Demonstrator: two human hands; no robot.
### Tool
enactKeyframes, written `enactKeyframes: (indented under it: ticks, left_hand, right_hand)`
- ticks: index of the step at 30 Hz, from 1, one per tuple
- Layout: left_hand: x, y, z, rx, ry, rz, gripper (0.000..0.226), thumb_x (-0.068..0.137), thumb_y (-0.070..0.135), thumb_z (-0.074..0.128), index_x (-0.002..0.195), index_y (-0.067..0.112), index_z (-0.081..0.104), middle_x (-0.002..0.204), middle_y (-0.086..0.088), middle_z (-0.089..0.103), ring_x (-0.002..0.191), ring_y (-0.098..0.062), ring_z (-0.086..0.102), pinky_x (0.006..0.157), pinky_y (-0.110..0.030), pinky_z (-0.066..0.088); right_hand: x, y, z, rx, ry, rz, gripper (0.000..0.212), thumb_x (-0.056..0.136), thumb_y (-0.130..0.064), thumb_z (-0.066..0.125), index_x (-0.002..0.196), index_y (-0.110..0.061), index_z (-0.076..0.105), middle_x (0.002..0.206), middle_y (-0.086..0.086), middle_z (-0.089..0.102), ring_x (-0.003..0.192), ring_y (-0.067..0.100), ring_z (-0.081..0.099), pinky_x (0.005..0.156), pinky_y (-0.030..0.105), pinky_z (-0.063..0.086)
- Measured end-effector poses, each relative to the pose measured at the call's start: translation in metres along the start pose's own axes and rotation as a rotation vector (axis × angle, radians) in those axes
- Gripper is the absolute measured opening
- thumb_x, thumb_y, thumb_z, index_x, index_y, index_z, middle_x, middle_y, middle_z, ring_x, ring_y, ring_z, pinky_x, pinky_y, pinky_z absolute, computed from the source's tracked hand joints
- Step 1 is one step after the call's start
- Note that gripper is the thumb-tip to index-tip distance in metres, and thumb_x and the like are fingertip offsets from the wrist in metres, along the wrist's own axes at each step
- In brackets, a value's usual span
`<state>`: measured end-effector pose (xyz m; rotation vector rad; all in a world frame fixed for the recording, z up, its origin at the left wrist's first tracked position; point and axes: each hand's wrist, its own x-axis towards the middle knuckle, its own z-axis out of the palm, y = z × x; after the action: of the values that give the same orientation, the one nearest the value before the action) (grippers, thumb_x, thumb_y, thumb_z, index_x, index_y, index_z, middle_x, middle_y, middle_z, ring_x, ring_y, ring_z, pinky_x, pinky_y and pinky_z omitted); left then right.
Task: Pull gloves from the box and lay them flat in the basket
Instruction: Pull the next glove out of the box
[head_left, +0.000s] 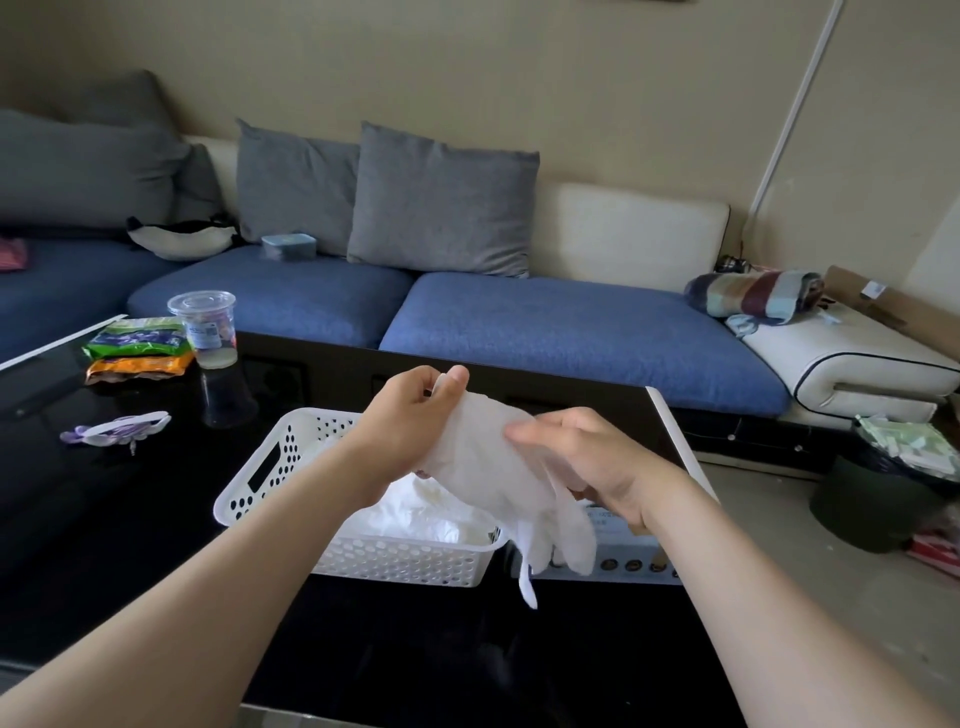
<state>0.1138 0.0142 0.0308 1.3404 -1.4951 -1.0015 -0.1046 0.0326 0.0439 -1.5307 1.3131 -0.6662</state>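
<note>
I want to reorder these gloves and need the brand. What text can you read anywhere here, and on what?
None can be read.
Glove box: small print, blurred, partly behind the right hand and glove.
Cup label: blurred.
Snack packets: print blurred.
Cardboard box label: too small.

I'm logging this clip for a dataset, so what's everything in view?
glove: one, white, held above the basket
basket: one, white, on the table
laid gloves: pile, white, in the basket
glove box: one, pale, right of the basket
table: one, black, foreground
cup: one, clear, table's far left
snack packets: two, green and orange, beside the cup
sofa: one, blue, behind the table
bin: one, dark, floor at right
left hand: pinches the glove's cuff
right hand: holds the glove's middle
</note>
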Motion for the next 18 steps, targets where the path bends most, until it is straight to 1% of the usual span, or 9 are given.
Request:
enactKeyframes:
  ticks: [3, 5, 7, 9, 11, 13, 15, 16, 18]
  left_hand:
    - [0.000, -0.001, -0.007, 0.024, 0.038, -0.030, 0.045, 0.108, 0.053, 0.045, 0.088, 0.013, 0.049, 0.078, -0.003, 0.050, 0.067, -0.020, 0.052, 0.050, -0.029, 0.046]
    - [-0.001, -0.004, -0.014, 0.025, 0.052, -0.037, 0.045, 0.108, 0.052, 0.045, 0.088, 0.013, 0.050, 0.078, -0.003, 0.053, 0.070, -0.021, 0.057, 0.054, -0.033, 0.048]
    - [-0.002, -0.005, -0.023, 0.016, 0.049, -0.058, 0.047, 0.108, 0.053, 0.044, 0.093, 0.010, 0.056, 0.084, -0.013, 0.060, 0.077, -0.029, 0.064, 0.060, -0.038, 0.052]
    - [-0.002, -0.009, -0.031, 0.032, 0.043, -0.093, 0.049, 0.108, 0.054, 0.044, 0.103, 0.007, 0.060, 0.093, -0.019, 0.063, 0.080, -0.031, 0.065, 0.058, -0.037, 0.052]
    - [-0.004, -0.014, -0.036, 0.078, 0.032, -0.121, 0.047, 0.108, 0.053, 0.043, 0.105, 0.009, 0.061, 0.089, -0.012, 0.060, 0.075, -0.025, 0.059, 0.050, -0.031, 0.046]
    - [-0.005, -0.018, -0.041, 0.134, 0.027, -0.127, 0.045, 0.109, 0.051, 0.043, 0.104, 0.010, 0.060, 0.088, -0.006, 0.059, 0.072, -0.022, 0.056, 0.047, -0.029, 0.043]
    - [-0.007, -0.022, -0.045, 0.212, 0.040, -0.124, 0.043, 0.110, 0.049, 0.041, 0.105, 0.009, 0.057, 0.089, -0.005, 0.058, 0.071, -0.019, 0.055, 0.044, -0.025, 0.043]
    - [-0.007, -0.023, -0.048, 0.258, 0.049, -0.119, 0.043, 0.110, 0.047, 0.041, 0.105, 0.007, 0.056, 0.089, -0.006, 0.057, 0.070, -0.019, 0.053, 0.043, -0.023, 0.042]
    - [-0.005, -0.030, -0.055, 0.336, 0.071, -0.106, 0.043, 0.110, 0.047, 0.041, 0.103, 0.005, 0.052, 0.088, -0.008, 0.054, 0.069, -0.020, 0.051, 0.044, -0.026, 0.043]
  right_hand:
    - [0.004, 0.002, 0.006, -0.080, -0.056, 0.015, 0.017, 0.093, -0.018, 0.077, 0.109, -0.012, 0.082, 0.103, 0.006, 0.082, 0.094, 0.025, 0.078, 0.071, 0.030, 0.056]
    - [0.009, 0.004, 0.010, -0.178, -0.047, 0.040, 0.019, 0.088, -0.006, 0.071, 0.100, -0.013, 0.083, 0.096, 0.007, 0.081, 0.087, 0.023, 0.076, 0.070, 0.030, 0.056]
    - [0.014, 0.004, 0.011, -0.222, -0.013, 0.081, 0.021, 0.086, -0.001, 0.062, 0.089, -0.011, 0.081, 0.087, 0.007, 0.078, 0.080, 0.024, 0.072, 0.070, 0.033, 0.056]
    - [0.018, 0.003, 0.012, -0.230, 0.044, 0.115, 0.020, 0.083, 0.002, 0.058, 0.074, -0.009, 0.071, 0.077, 0.008, 0.070, 0.076, 0.023, 0.066, 0.072, 0.037, 0.055]
    - [0.022, 0.001, 0.013, -0.241, 0.097, 0.127, 0.018, 0.078, 0.003, 0.056, 0.066, -0.010, 0.056, 0.073, 0.009, 0.059, 0.074, 0.025, 0.057, 0.071, 0.037, 0.048]
    - [0.025, 0.000, 0.017, -0.224, 0.093, 0.124, 0.015, 0.071, 0.001, 0.055, 0.065, -0.011, 0.049, 0.074, 0.008, 0.050, 0.073, 0.026, 0.049, 0.069, 0.036, 0.042]
    - [0.029, -0.001, 0.024, -0.166, 0.074, 0.122, 0.007, 0.065, -0.008, 0.056, 0.068, -0.010, 0.050, 0.077, 0.010, 0.049, 0.075, 0.027, 0.048, 0.071, 0.038, 0.040]
    - [0.031, -0.001, 0.026, -0.127, 0.073, 0.119, 0.008, 0.065, -0.012, 0.057, 0.072, -0.010, 0.054, 0.079, 0.011, 0.051, 0.076, 0.027, 0.049, 0.073, 0.038, 0.040]
    - [0.036, -0.002, 0.032, -0.068, 0.107, 0.101, 0.010, 0.075, -0.019, 0.061, 0.075, -0.012, 0.053, 0.079, 0.009, 0.051, 0.075, 0.025, 0.049, 0.073, 0.038, 0.040]
